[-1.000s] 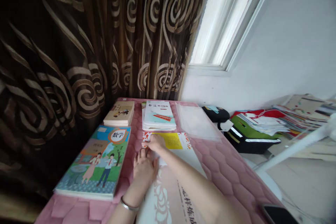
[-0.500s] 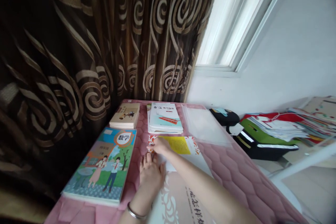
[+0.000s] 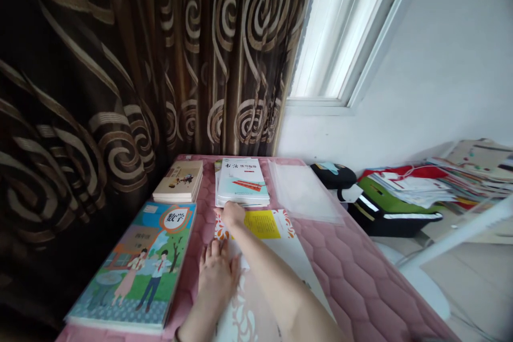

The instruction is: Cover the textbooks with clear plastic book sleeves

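A large paper book cover [image 3: 282, 248], white and beige with an orange leaf pattern and a yellow panel, is spread out in front of me. My left hand [image 3: 216, 272] lies flat along its left edge, fingers stretched out. My right hand [image 3: 232, 215] is closed at the cover's far left corner, close to the front of a stack of white books [image 3: 242, 179]. What its fingers hold, if anything, is hidden. My right forearm crosses over the cover and hides part of it. A blue and green maths textbook [image 3: 136, 267] lies left of my hands.
A stack of small tan books [image 3: 180, 179] stands behind the textbook. Clear plastic sheets [image 3: 302, 192] lie at the far right of the pink quilted table surface [image 3: 340, 272]. Beyond the right edge are a black-and-green box [image 3: 395, 214], piled papers [image 3: 412, 184] and a white stand [image 3: 428, 288].
My right hand has slid away from me along the cover's left edge to its far corner. My left hand remains flat, now slightly farther from the right. The view has shifted.
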A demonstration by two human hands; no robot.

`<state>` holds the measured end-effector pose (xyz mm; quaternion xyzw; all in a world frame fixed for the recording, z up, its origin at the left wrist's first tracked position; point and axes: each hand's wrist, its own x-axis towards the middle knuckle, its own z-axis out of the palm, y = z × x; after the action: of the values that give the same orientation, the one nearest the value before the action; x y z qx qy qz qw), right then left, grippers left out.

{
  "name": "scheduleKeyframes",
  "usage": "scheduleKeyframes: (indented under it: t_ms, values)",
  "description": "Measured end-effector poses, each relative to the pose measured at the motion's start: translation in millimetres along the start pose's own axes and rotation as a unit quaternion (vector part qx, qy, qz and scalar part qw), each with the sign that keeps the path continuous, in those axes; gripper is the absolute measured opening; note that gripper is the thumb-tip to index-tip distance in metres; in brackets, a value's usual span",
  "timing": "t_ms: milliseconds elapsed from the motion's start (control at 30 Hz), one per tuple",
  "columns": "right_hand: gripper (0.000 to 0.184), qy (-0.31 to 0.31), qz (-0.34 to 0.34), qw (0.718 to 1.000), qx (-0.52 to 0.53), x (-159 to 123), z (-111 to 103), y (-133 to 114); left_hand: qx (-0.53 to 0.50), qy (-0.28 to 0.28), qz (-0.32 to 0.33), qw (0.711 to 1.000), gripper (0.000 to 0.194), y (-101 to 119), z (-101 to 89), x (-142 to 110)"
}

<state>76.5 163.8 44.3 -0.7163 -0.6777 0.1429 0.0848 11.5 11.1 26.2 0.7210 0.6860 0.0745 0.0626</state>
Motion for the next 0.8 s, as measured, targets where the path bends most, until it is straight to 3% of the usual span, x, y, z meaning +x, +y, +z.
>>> scheduleKeyframes:
  t_ms: [100, 233, 400, 533, 633, 800]
  values:
    - [0.045, 0.004, -0.020, 1.000, -0.010, -13, 4, 3, 0.000, 0.004, 0.001, 1.000, 0.050, 1, -1.1, 0]
    - [0.038, -0.047, -0.059, 0.997, -0.013, -34, 8, 13, 0.007, 0.009, 0.004, 1.000, 0.049, 0, 1.4, 1]
    - [0.041, -0.072, -0.040, 0.997, -0.011, -37, 4, 15, 0.018, 0.004, 0.003, 1.000, 0.050, 1, 1.5, 1]
    - [0.049, -0.029, -0.011, 1.000, -0.004, -16, 0, 10, 0.009, -0.012, -0.005, 1.000, 0.051, 2, -2.0, 1]
    - [0.043, 0.015, 0.010, 1.000, 0.000, -2, 1, 4, -0.002, 0.000, 0.000, 1.000, 0.051, 1, -2.9, 0]
    - [0.030, 0.057, -0.019, 0.998, 0.016, -11, 10, 0, 0.003, 0.003, -0.002, 1.000, 0.050, 0, -2.0, -1]
